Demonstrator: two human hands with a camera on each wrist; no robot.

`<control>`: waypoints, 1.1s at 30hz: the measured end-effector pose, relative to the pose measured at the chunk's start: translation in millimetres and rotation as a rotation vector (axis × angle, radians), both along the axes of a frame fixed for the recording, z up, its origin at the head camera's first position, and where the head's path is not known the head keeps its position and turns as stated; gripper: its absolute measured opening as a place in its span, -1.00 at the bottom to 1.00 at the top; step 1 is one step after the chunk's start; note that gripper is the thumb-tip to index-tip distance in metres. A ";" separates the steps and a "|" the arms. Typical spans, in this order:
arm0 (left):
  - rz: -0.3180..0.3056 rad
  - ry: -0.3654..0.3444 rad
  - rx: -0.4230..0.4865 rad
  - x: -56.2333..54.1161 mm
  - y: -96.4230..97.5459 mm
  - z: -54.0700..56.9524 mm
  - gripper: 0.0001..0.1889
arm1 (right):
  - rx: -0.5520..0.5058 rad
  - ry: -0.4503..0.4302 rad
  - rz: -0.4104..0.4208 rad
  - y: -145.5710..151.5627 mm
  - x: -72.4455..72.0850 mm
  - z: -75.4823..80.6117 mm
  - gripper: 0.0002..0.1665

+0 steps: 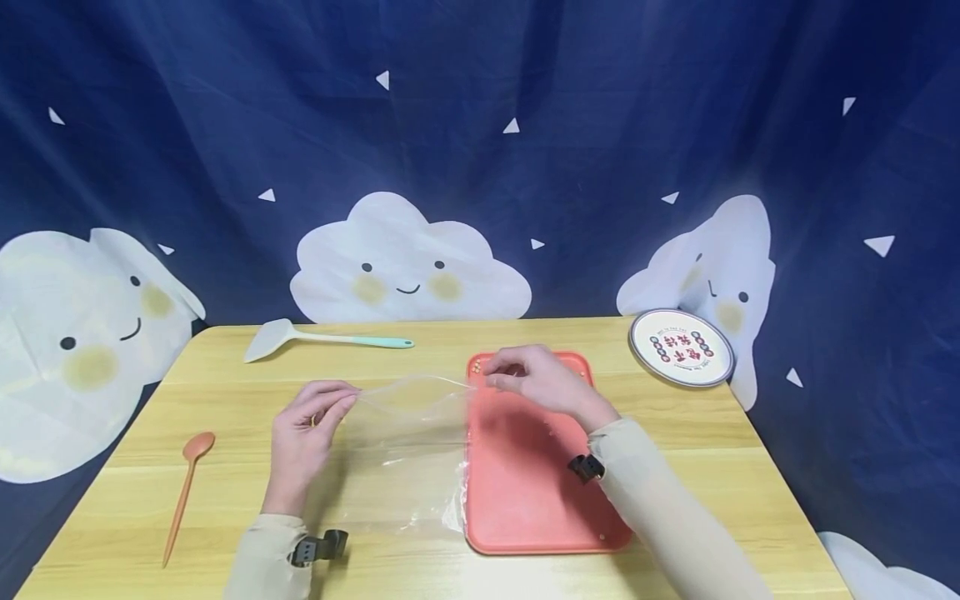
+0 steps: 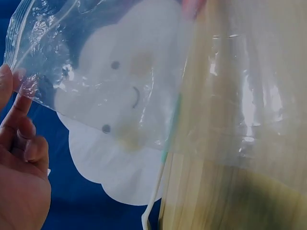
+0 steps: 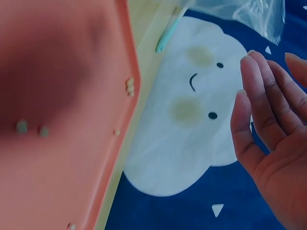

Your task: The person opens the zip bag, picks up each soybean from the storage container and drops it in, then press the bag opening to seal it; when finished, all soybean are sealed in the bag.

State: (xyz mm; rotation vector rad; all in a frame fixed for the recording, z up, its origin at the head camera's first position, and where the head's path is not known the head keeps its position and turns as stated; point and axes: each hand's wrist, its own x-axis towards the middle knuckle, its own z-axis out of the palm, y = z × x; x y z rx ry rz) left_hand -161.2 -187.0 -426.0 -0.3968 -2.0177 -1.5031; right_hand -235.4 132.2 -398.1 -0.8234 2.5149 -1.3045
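Observation:
My left hand pinches one top corner of a clear zip bag between thumb and fingers. The bag hangs from that corner over the table, its mouth edge stretching toward the red tray. Above the tray's far end is my right hand, close to the bag's other top corner. In the right wrist view its fingers are loosely extended and a gap separates them from the bag. Several small pale beans lie on the tray, mostly along its rim.
A white spatula with a mint handle lies along the table's back edge. On the left rests an orange spoon. A white plate with red characters sits at the back right corner. Behind the table hangs a blue cloud-print curtain.

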 end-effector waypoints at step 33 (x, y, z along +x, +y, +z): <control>0.038 -0.116 0.205 -7.8 -25.8 -30.7 -0.90 | 0.356 0.080 0.022 70.0 15.1 -62.9 -0.84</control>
